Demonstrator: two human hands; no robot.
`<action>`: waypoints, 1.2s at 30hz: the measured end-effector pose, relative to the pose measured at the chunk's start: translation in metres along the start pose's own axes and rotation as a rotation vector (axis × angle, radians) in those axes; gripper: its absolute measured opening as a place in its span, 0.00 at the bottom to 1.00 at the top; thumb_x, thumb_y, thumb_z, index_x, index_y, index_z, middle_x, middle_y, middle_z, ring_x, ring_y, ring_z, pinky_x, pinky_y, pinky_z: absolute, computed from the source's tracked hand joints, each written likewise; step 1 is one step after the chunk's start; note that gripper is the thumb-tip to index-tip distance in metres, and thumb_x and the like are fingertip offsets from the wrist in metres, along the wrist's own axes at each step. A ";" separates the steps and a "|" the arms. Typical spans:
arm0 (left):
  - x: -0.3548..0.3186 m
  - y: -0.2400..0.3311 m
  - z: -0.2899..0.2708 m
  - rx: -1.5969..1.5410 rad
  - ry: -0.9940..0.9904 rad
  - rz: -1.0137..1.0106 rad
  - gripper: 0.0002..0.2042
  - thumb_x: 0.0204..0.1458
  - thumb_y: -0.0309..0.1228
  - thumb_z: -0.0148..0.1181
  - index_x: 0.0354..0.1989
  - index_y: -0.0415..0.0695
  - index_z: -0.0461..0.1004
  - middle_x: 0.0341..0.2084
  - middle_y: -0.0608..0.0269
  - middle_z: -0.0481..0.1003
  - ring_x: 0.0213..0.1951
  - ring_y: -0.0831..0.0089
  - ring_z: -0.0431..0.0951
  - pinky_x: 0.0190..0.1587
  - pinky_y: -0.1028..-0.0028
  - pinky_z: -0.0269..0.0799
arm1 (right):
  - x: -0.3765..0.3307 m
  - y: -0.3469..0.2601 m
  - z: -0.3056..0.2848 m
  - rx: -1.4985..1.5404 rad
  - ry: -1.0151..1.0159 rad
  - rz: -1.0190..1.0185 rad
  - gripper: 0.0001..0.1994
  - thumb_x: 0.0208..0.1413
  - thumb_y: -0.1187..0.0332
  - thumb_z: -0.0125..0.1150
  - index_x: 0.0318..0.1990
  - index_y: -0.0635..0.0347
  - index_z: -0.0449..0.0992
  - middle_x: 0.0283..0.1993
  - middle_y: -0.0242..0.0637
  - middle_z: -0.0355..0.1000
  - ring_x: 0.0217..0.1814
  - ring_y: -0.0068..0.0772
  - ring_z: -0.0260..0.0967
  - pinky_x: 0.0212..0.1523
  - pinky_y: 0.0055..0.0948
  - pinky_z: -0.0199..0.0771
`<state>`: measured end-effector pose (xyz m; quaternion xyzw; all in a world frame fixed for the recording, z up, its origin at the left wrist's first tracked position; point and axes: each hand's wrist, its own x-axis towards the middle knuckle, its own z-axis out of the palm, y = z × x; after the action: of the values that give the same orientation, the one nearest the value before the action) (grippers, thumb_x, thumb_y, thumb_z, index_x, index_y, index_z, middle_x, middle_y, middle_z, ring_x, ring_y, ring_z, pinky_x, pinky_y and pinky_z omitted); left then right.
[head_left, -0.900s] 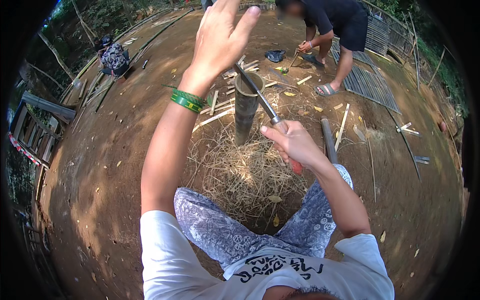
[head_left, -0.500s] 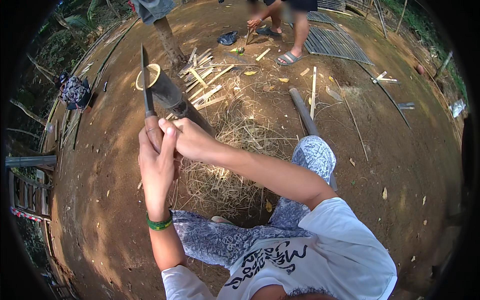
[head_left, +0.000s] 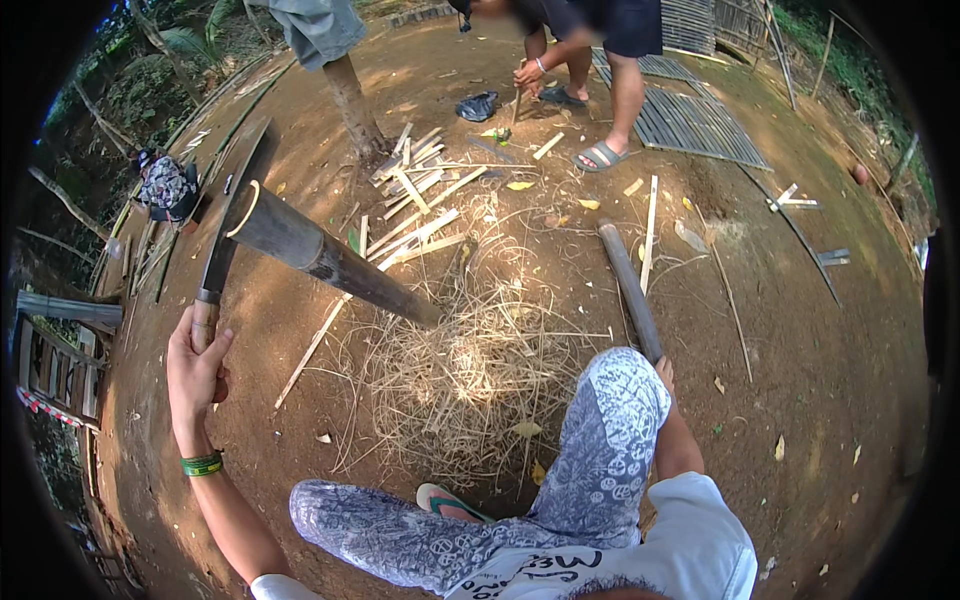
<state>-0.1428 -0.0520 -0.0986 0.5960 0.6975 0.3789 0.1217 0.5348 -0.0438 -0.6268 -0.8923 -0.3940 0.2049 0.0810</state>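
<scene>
My left hand point(head_left: 198, 365) is wrapped round the wooden handle of a machete point(head_left: 218, 262), and its long dark blade points up and away beside a bamboo tube point(head_left: 320, 252). This thick, dark tube has a pale open rim and rises from the pile of shavings; whether the blade touches the rim I cannot tell. My right hand point(head_left: 665, 371) is beyond my patterned right knee, its fingers partly hidden, at the near end of a dark round pole point(head_left: 630, 290) on the ground. It appears closed on that pole.
Pale fibrous shavings point(head_left: 470, 370) spread before my legs. Split bamboo strips point(head_left: 420, 200) lie beyond. Ahead, a co-worker's hands point(head_left: 527, 75) hold an upright stick near a black plastic bag point(head_left: 477, 106). A slatted bamboo panel point(head_left: 700, 125) lies at far right; a backpack-like bundle point(head_left: 168, 185), left.
My hands have come apart from the machete handle. The left has carried the machete leftward and nearer; the right has swung over to the dark pole by my right knee.
</scene>
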 end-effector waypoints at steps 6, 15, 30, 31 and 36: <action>-0.021 0.025 -0.010 0.066 -0.082 -0.191 0.10 0.56 0.27 0.66 0.42 0.44 0.70 0.19 0.76 0.63 0.17 0.86 0.67 0.16 0.80 0.60 | 0.033 -0.032 0.036 -0.204 -0.083 0.038 0.41 0.58 0.51 0.64 0.75 0.50 0.53 0.66 0.49 0.56 0.67 0.54 0.61 0.60 0.54 0.73; -0.028 0.050 0.024 0.222 -0.034 0.114 0.12 0.51 0.30 0.69 0.37 0.41 0.71 0.18 0.56 0.63 0.22 0.65 0.64 0.29 0.65 0.64 | 0.051 -0.014 -0.018 -0.129 -0.116 -0.044 0.35 0.49 0.51 0.70 0.62 0.59 0.70 0.57 0.55 0.72 0.60 0.57 0.72 0.57 0.49 0.75; -0.035 0.074 0.047 0.243 0.015 0.189 0.12 0.50 0.34 0.69 0.36 0.40 0.75 0.26 0.44 0.76 0.35 0.43 0.79 0.37 0.56 0.71 | -0.201 -0.293 -0.485 0.654 0.615 -1.230 0.23 0.49 0.71 0.71 0.53 0.64 0.72 0.36 0.32 0.76 0.36 0.22 0.72 0.39 0.27 0.73; -0.037 0.071 0.046 0.242 0.020 0.185 0.13 0.50 0.35 0.69 0.36 0.41 0.75 0.26 0.44 0.77 0.36 0.43 0.79 0.38 0.55 0.72 | -0.221 -0.305 -0.499 0.698 0.648 -1.287 0.21 0.49 0.71 0.71 0.51 0.63 0.72 0.35 0.31 0.75 0.34 0.20 0.71 0.37 0.26 0.72; -0.034 0.070 0.047 0.276 -0.003 0.175 0.12 0.52 0.35 0.67 0.39 0.42 0.75 0.30 0.43 0.80 0.39 0.41 0.81 0.42 0.49 0.75 | -0.261 -0.332 -0.472 0.659 0.553 -1.446 0.22 0.45 0.71 0.69 0.49 0.66 0.73 0.34 0.40 0.78 0.33 0.33 0.78 0.39 0.32 0.77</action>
<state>-0.0532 -0.0650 -0.0925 0.6662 0.6881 0.2876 0.0063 0.3566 -0.0033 -0.0203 -0.3689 -0.7546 -0.0190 0.5424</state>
